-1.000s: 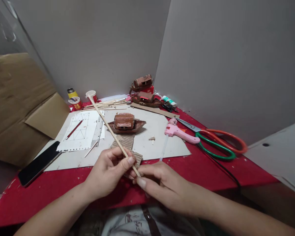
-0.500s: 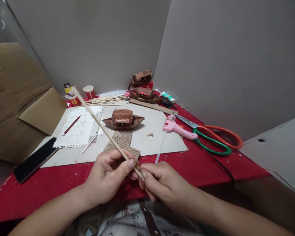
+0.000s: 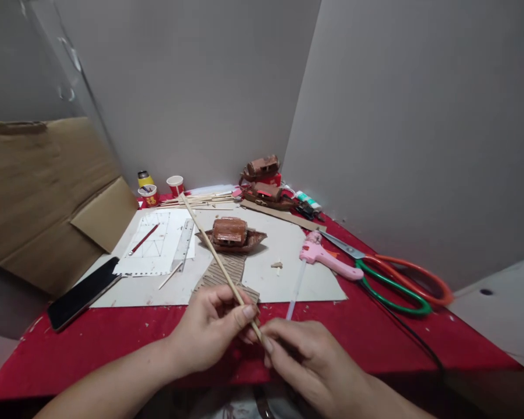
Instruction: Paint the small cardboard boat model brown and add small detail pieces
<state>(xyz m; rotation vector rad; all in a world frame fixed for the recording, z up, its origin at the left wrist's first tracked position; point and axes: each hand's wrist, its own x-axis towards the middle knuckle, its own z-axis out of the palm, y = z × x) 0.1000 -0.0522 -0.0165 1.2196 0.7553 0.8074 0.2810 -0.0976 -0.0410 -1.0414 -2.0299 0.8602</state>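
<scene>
A long thin wooden stick [image 3: 216, 256] slants from upper left down to my hands. My left hand [image 3: 218, 329] grips it between thumb and fingers, short of its near end. The thumb and fingers of my right hand [image 3: 303, 355] pinch that near end, close beside the left. Beyond the stick, a small brown model boat [image 3: 230, 234] with a rounded cabin rests on a pale board [image 3: 314, 285]. A piece of corrugated cardboard [image 3: 222, 272] lies between the boat and my left hand.
To the right lie a pink glue gun [image 3: 327, 261] and large scissors [image 3: 393, 279] with red and green handles. A phone [image 3: 85, 294], drawn sheet [image 3: 151, 244], pencil [image 3: 144, 239] and ruler [image 3: 183, 244] are on the left. More model boats [image 3: 262, 169], paper cups [image 3: 175, 185] and sticks [image 3: 201, 201] stand behind.
The camera view has shifted, so the table sits lower and further right in the picture. The stick's far end now points less to the left; both hands still hold it.
</scene>
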